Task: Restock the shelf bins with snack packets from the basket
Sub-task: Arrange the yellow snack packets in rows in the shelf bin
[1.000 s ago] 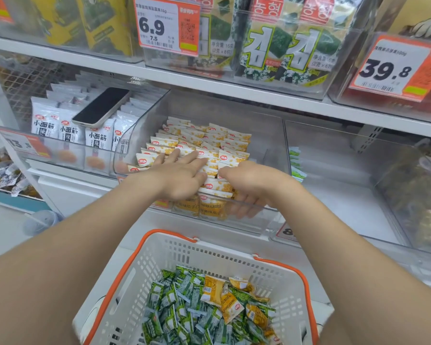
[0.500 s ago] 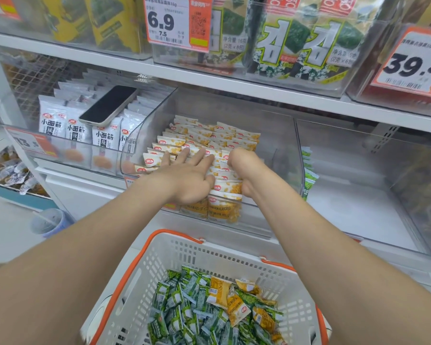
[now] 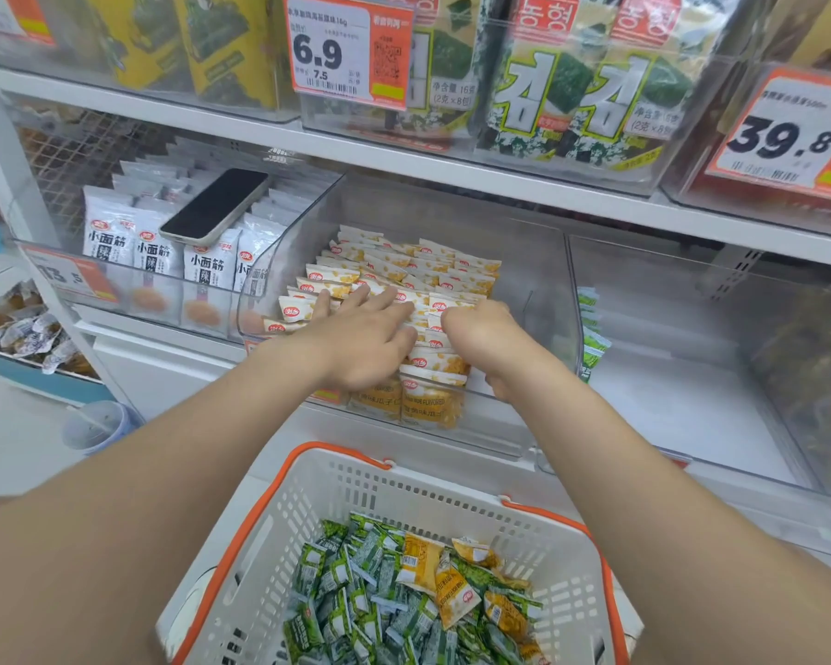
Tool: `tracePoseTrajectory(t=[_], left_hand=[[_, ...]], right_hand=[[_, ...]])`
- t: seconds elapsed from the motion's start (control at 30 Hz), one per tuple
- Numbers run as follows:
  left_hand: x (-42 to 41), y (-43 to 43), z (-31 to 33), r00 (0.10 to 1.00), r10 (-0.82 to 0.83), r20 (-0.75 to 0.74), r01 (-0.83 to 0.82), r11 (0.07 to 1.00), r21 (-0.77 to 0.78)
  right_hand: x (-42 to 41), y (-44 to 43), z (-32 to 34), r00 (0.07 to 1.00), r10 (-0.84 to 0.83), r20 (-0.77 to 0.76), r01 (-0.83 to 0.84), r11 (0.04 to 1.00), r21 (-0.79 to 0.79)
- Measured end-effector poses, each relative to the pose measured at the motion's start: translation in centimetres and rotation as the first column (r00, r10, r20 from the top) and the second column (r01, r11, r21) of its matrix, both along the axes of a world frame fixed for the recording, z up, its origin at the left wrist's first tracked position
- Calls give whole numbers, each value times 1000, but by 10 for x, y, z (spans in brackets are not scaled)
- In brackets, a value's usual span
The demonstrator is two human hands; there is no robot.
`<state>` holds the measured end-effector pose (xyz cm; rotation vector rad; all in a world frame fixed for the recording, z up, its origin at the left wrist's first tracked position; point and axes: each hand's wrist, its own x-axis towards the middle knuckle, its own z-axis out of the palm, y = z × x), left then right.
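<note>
A clear middle shelf bin holds rows of yellow-and-white snack packets. Both of my hands are inside it. My left hand lies flat, its straight fingers pressing on the packet tops. My right hand is at the right end of the front row; its fingers reach down beside the packets and are partly hidden. Below me stands a white basket with orange handles. It holds several green packets and a few yellow packets.
The left bin holds white packets with a black phone lying on them. The right clear bin has a few green packets at its left wall. Seaweed packs and price tags fill the shelf above. A lidded cup stands on the floor at left.
Both hands have slid deeper into the middle bin over the yellow packets. My view has shifted slightly closer. The basket has not moved.
</note>
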<state>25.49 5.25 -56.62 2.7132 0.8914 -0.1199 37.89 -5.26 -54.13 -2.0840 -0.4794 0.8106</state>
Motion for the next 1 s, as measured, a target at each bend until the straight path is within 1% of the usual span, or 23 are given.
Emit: tracePoseTrajectory(t=[0.03, 0.1, 0.17, 0.23, 0.27, 0.3, 0.33, 0.37, 0.43, 0.47, 0.53, 0.6, 0.67, 0.7, 0.73, 0.77, 0.8, 0.83, 0.87, 0.9, 0.93, 0.97, 1.0], left_hand=[[-1, -1, 2, 1000, -3, 26, 3, 1000, 0], [-1, -4, 7, 994, -17, 104, 17, 1000, 1], [-4, -8, 16, 979, -51, 195, 52, 999, 0], [-7, -16, 26, 951, -101, 292, 122, 991, -55], [-9, -20, 28, 943, -120, 311, 160, 981, -108], [-12, -28, 30, 947, -140, 290, 192, 969, -157], [-14, -35, 31, 954, -164, 253, 211, 962, -173], [-16, -41, 30, 956, -196, 217, 230, 963, -142], [-17, -46, 23, 950, -263, 166, 267, 964, -1], [-16, -47, 19, 946, -280, 162, 273, 960, 63], [-14, -48, 13, 947, -272, 172, 249, 957, 147], [-15, -53, 9, 950, -249, 186, 207, 953, 221], [-16, -65, 5, 923, -271, 272, 183, 933, 309], [-16, -73, 5, 890, -303, 340, 179, 919, 350], [-16, -84, 6, 854, -332, 401, 173, 908, 382], [-16, -96, 5, 831, -349, 433, 169, 901, 400], [-16, -108, 2, 836, -354, 419, 176, 896, 407], [-16, -120, -4, 864, -353, 359, 198, 894, 403], [-15, -131, -12, 904, -344, 252, 236, 896, 376], [-14, -142, -22, 933, -340, 116, 288, 901, 325], [-14, -151, -34, 937, -348, -23, 342, 906, 249], [-14, -160, -49, 921, -364, -138, 383, 910, 156], [-13, -166, -65, 897, -384, -218, 407, 911, 67]], right_hand=[[-1, -8, 2, 996, 70, 63, -67, 997, -43], [6, -23, -1, 945, 223, 238, -184, 967, -174], [3, -42, 6, 853, 331, 404, -238, 935, -263], [-2, -55, 13, 751, 395, 529, -296, 918, -265], [-4, -60, 16, 710, 428, 558, -337, 904, -264], [-6, -63, 17, 683, 479, 552, -391, 877, -279], [-9, -66, 18, 658, 546, 519, -451, 837, -310], [-8, -67, 15, 630, 614, 475, -507, 789, -347], [-5, -68, 8, 583, 687, 434, -567, 726, -388], [-3, -70, 6, 575, 694, 433, -576, 719, -389], [0, -76, 1, 580, 667, 467, -581, 741, -337], [-5, -87, -1, 552, 563, 615, -525, 808, -269], [-12, -105, 4, 467, 384, 797, -441, 882, -166], [-15, -114, 8, 436, 329, 838, -437, 891, -122], [-17, -125, 14, 433, 324, 841, -453, 885, -108], [-18, -135, 17, 445, 389, 806, -481, 863, -151], [-16, -145, 15, 441, 514, 736, -521, 814, -256], [-13, -155, 9, 401, 675, 620, -561, 716, -416], [-11, -165, 0, 351, 817, 458, -593, 572, -567], [-11, -176, -11, 308, 912, 270, -604, 407, -685], [-11, -187, -25, 280, 955, 97, -594, 252, -764], [-12, -198, -40, 261, 965, -37, -569, 123, -813], [-15, -204, -54, 239, 963, -124, -548, 28, -836]])
